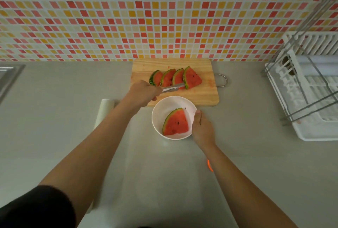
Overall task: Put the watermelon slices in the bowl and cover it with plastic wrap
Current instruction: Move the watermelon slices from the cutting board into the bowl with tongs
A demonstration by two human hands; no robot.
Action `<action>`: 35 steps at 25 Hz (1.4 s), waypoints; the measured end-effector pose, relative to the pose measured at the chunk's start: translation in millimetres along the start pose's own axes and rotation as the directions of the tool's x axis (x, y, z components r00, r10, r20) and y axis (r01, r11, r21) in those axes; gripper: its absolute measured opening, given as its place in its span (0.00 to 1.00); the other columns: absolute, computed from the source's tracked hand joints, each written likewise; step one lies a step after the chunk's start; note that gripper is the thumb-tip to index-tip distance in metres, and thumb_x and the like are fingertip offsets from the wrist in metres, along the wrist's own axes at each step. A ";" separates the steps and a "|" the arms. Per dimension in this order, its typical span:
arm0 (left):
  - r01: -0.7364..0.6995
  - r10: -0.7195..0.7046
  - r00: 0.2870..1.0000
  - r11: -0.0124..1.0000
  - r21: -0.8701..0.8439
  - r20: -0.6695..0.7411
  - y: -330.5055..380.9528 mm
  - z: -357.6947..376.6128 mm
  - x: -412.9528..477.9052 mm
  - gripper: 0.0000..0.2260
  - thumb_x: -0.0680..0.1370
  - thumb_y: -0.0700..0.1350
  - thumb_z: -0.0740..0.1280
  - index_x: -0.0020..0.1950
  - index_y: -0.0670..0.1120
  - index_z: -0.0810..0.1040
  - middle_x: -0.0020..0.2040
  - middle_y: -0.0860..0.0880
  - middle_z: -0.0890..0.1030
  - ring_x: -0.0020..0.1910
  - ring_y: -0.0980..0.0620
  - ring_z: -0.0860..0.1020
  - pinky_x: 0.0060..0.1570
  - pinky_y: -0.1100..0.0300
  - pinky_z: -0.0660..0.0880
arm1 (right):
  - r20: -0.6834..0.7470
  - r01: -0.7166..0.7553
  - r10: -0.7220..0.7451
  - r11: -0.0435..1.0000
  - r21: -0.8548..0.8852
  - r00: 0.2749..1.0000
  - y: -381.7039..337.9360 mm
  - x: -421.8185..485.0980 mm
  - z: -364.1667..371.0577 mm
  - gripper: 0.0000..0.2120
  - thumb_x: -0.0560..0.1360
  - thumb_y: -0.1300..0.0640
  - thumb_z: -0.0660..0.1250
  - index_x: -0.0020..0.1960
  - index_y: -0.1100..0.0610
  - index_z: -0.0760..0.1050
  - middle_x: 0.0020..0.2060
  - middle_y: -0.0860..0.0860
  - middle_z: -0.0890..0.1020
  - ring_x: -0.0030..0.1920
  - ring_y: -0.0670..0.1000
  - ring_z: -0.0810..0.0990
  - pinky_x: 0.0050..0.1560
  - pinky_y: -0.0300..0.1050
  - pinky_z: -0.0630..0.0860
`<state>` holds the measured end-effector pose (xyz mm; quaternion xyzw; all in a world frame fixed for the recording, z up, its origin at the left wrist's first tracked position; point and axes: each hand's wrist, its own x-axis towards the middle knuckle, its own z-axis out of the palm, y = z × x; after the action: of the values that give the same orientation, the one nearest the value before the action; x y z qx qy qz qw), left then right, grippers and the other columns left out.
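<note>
On the grey counter [54,118] the wooden cutting board [201,96] lies by the tiled wall. My left arm stretches forward across the plastic wrap roll [106,107], and my left hand [144,92] is curled round the tongs [172,88], whose tips reach the four watermelon slices [175,78] standing in a row on the board. My right hand [203,129] grips the white bowl [164,107] at its rim, thumb on the edge. One slice [176,122] lies inside the bowl.
</note>
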<state>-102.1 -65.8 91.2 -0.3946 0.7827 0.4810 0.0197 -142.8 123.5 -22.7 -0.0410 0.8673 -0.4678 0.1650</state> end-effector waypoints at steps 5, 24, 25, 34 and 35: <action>0.003 0.000 0.999 0.999 -0.051 0.051 10.1 37.0 36.3 0.09 0.73 0.46 0.67 0.36 0.42 0.78 0.30 0.49 0.76 0.26 0.52 0.68 0.25 0.63 0.63 | -0.012 0.018 -0.018 1.000 -0.021 1.000 0.1 1.5 -0.6 0.21 0.81 0.49 0.47 0.50 0.59 0.75 0.47 0.58 0.81 0.49 0.59 0.77 0.44 0.46 0.66; -0.085 0.072 0.983 0.994 0.069 0.167 -88.0 -35.9 -47.4 0.10 0.74 0.45 0.69 0.37 0.40 0.84 0.25 0.55 0.72 0.23 0.59 0.65 0.27 0.65 0.62 | -0.006 -0.015 0.015 0.999 -0.049 1.000 -0.2 4.0 -1.0 0.23 0.80 0.46 0.44 0.52 0.56 0.75 0.53 0.60 0.80 0.54 0.62 0.77 0.46 0.46 0.64; -0.095 0.074 0.982 0.988 0.118 0.176 -84.1 -30.4 -47.3 0.11 0.75 0.45 0.69 0.37 0.39 0.83 0.26 0.53 0.72 0.23 0.59 0.66 0.29 0.63 0.62 | -0.003 -0.011 0.011 0.998 -0.055 1.000 -0.7 4.4 -0.9 0.23 0.80 0.46 0.44 0.52 0.56 0.75 0.52 0.60 0.80 0.54 0.62 0.77 0.46 0.46 0.65; -0.237 0.146 0.968 0.793 0.561 0.203 -32.5 -45.8 -38.9 0.20 0.71 0.56 0.68 0.35 0.39 0.82 0.31 0.46 0.78 0.29 0.52 0.73 0.31 0.60 0.68 | -0.001 0.004 -0.004 0.999 -0.032 1.000 0.1 3.7 -0.1 0.22 0.80 0.47 0.45 0.50 0.55 0.75 0.50 0.58 0.81 0.52 0.60 0.77 0.45 0.46 0.64; -0.214 0.163 0.976 0.829 0.517 0.143 -27.2 -50.4 -32.8 0.19 0.71 0.57 0.68 0.33 0.41 0.82 0.30 0.48 0.79 0.29 0.53 0.74 0.30 0.60 0.68 | -0.004 0.003 -0.003 0.999 -0.032 1.000 0.1 3.9 0.1 0.22 0.80 0.47 0.45 0.49 0.56 0.75 0.50 0.59 0.81 0.52 0.60 0.77 0.45 0.46 0.64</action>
<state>-44.6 -91.0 111.7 -0.2719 0.9180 0.2643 0.1166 -146.4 122.6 -23.8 -0.0441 0.8750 -0.4540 0.1621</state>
